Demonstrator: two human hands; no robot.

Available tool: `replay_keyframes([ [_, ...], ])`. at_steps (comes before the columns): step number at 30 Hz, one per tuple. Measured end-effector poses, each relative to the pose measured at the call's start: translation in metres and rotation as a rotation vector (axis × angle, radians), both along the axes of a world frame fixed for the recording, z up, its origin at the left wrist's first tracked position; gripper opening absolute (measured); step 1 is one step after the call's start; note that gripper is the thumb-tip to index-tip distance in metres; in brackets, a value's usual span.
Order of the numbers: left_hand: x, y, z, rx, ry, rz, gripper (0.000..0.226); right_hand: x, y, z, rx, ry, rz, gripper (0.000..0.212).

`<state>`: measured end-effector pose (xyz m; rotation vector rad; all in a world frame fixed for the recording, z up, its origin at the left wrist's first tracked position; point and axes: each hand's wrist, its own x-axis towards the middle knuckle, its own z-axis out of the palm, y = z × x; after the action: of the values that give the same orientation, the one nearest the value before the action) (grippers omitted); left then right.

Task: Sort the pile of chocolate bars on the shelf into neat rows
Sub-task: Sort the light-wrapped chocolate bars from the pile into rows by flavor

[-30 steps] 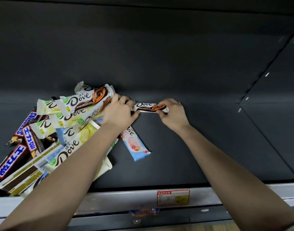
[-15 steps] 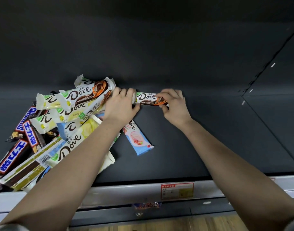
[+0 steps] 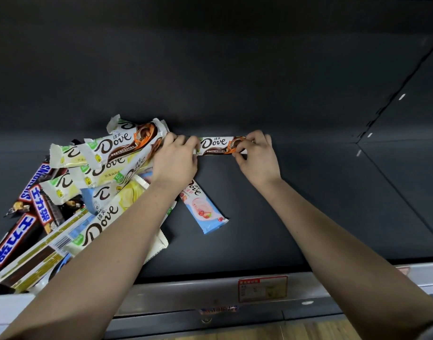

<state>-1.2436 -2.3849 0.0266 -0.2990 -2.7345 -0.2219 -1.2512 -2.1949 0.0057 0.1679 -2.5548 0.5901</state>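
Observation:
A white and brown Dove bar (image 3: 215,145) stands on its long edge against the back wall of the dark shelf (image 3: 296,217). My left hand (image 3: 175,160) pinches its left end and my right hand (image 3: 257,155) pinches its right end. To the left lies a loose pile of chocolate bars (image 3: 88,187): several pale green and white Dove bars, and dark Snickers bars (image 3: 36,200) at the far left. A light blue Dove bar (image 3: 205,212) lies flat by itself just below my left wrist. My left forearm covers part of the pile.
The shelf's right half is bare dark metal, bounded by a side wall (image 3: 406,168). A grey front rail carries a red and yellow price tag (image 3: 262,288). Wooden floor shows below.
Both hands stay on the ends of the upright Dove bar, which now shows more of its face between them. My right hand has slid slightly to the right along it.

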Motion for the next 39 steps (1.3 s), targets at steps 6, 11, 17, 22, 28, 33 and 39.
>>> replay_keyframes([
  [6, 0.0, 0.001, 0.0, 0.005, 0.014, 0.003, 0.019, 0.003, -0.003, 0.001, 0.074, 0.059, -0.041, 0.01],
  [11, 0.001, 0.001, -0.002, 0.025, 0.026, 0.003, 0.019, 0.006, -0.005, 0.001, 0.11, 0.14, -0.007, 0.019],
  [17, 0.001, -0.006, 0.001, 0.043, -0.062, -0.08, 0.028, 0.01, -0.007, 0.008, 0.24, 0.175, 0.097, 0.03],
  [22, 0.014, -0.021, 0.009, -0.005, -0.206, -0.304, 0.03, 0.033, -0.031, 0.01, 0.315, 0.136, 0.256, 0.036],
  [28, 0.047, -0.03, 0.026, 0.021, -0.306, -0.342, 0.017, 0.064, -0.074, 0.014, 0.339, -0.023, 0.386, 0.028],
  [33, 0.071, -0.053, 0.043, 0.336, -0.366, -0.196, 0.025, 0.076, -0.082, 0.022, 0.405, -0.089, 0.448, 0.047],
  [39, 0.096, -0.083, 0.06, 0.506, -0.19, -0.052, 0.024, 0.067, -0.088, 0.022, 0.399, -0.019, 0.421, 0.047],
])
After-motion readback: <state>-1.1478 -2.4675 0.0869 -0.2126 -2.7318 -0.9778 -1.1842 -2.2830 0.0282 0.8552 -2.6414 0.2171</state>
